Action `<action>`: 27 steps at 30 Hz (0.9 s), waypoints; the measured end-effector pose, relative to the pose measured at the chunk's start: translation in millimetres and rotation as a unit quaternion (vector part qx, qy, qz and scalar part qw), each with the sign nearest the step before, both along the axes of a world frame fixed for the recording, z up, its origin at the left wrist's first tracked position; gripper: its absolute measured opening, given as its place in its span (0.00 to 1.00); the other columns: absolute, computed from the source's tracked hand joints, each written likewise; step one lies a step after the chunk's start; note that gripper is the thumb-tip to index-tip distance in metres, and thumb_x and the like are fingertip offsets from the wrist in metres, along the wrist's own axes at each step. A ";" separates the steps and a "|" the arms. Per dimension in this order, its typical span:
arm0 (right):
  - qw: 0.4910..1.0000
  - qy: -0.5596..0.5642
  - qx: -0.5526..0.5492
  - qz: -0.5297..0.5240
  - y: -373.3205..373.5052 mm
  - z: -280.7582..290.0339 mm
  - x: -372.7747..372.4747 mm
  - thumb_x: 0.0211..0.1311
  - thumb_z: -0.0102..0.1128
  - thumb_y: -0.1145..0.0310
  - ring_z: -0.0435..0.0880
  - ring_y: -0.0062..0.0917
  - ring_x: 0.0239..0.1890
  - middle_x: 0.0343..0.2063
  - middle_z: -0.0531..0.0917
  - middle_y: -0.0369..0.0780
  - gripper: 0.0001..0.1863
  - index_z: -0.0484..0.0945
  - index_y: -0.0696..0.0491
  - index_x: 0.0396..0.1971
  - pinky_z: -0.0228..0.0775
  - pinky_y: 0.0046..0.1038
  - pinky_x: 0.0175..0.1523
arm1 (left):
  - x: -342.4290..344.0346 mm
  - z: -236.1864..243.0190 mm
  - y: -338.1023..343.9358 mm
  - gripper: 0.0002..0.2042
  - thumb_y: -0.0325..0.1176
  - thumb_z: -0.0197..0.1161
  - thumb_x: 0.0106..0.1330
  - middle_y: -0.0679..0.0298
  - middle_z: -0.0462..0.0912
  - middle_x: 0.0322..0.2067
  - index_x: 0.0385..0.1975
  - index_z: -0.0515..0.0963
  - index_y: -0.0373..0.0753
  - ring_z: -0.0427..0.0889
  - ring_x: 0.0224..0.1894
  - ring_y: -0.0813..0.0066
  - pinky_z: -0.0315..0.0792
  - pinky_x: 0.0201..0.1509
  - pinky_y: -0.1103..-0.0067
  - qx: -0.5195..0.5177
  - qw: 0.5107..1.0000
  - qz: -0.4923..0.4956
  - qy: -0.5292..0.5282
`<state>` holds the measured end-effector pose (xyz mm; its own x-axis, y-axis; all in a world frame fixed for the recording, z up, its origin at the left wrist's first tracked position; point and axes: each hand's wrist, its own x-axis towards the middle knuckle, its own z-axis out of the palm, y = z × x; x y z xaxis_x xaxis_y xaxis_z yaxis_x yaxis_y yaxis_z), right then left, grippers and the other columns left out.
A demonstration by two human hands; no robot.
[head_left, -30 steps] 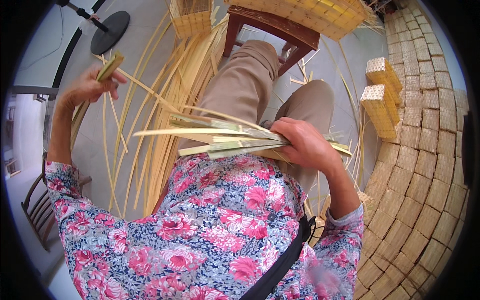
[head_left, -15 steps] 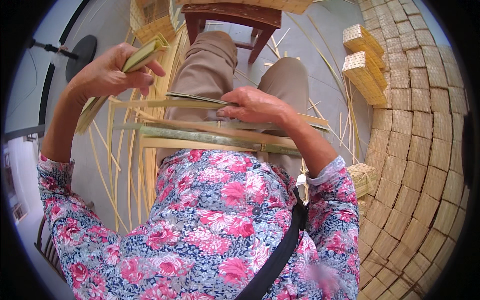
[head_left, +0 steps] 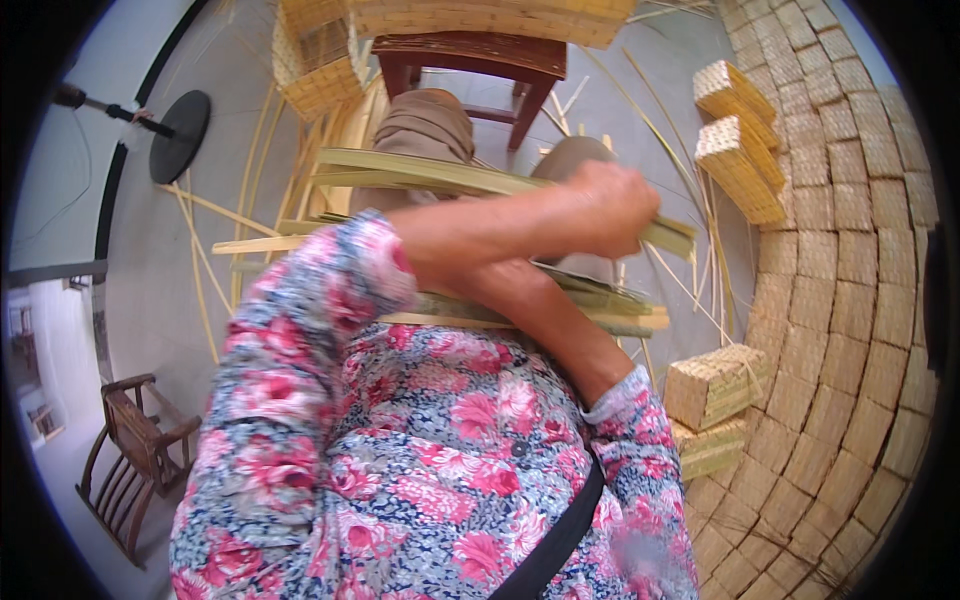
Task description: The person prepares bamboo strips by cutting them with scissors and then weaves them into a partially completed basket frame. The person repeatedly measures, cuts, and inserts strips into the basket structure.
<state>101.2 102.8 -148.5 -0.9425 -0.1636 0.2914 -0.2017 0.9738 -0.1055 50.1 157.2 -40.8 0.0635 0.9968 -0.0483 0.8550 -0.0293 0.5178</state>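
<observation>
My left arm crosses over my right. Somewhat blurred, my left hand [head_left: 612, 208] is closed around the right part of a bundle of flat green bamboo strips [head_left: 430, 172], which stretches across above my knees. Beneath the left forearm, my right hand [head_left: 490, 283] is mostly covered, so its fingers and anything in them are hidden. More bamboo strips [head_left: 625, 308] lie across my lap, partly behind my forearms, with pale ends sticking out on the left.
A red-brown wooden stool [head_left: 470, 52] stands ahead of my knees, bearing a woven piece. Woven bamboo boxes [head_left: 740, 165] sit on the right, beside many rows of woven blocks [head_left: 810, 290]. Loose strips litter the floor. A black round base [head_left: 180, 137] and a wooden chair [head_left: 145, 440] are left.
My left hand has swung from the far left across to the right with its bamboo strips, passing over my right arm. My right hand has moved lower, under the left forearm.
</observation>
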 end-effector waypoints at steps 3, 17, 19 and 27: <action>0.996 -0.081 0.001 0.024 -2.8 29.4 9.5 0.74 0.45 0.58 0.68 0.38 0.64 0.62 0.68 0.47 0.25 0.61 0.51 0.66 0.58 0.38 0.69 | 11.0 -31.9 0.4 0.16 0.40 0.72 0.51 0.53 0.85 0.35 0.36 0.83 0.36 0.85 0.42 0.55 0.80 0.42 0.63 0.038 0.999 0.017 -0.002; 0.966 -0.016 -0.239 -0.095 44.8 104.7 63.9 0.58 0.61 0.75 0.82 0.39 0.39 0.34 0.84 0.43 0.06 0.82 0.57 0.36 0.73 0.36 0.47 | -75.6 -10.2 -52.3 0.22 0.37 0.69 0.58 0.53 0.80 0.47 0.52 0.75 0.39 0.78 0.52 0.52 0.74 0.53 0.64 0.154 0.985 0.051 -0.052; 0.957 0.077 -0.223 -0.166 82.1 97.3 62.1 0.55 0.63 0.74 0.82 0.37 0.39 0.33 0.83 0.40 0.06 0.80 0.53 0.34 0.69 0.37 0.47 | -127.4 -10.2 -80.1 0.14 0.34 0.68 0.60 0.55 0.84 0.40 0.44 0.81 0.38 0.83 0.43 0.58 0.77 0.48 0.68 0.116 0.988 0.100 0.003; 0.973 -0.010 -0.102 -0.208 127.7 91.5 82.3 0.52 0.67 0.72 0.78 0.37 0.45 0.38 0.82 0.39 0.09 0.81 0.50 0.34 0.64 0.38 0.53 | -195.5 -24.7 -195.4 0.03 0.29 0.65 0.59 0.58 0.84 0.31 0.30 0.82 0.38 0.83 0.34 0.60 0.77 0.40 0.71 0.127 0.979 0.154 -0.037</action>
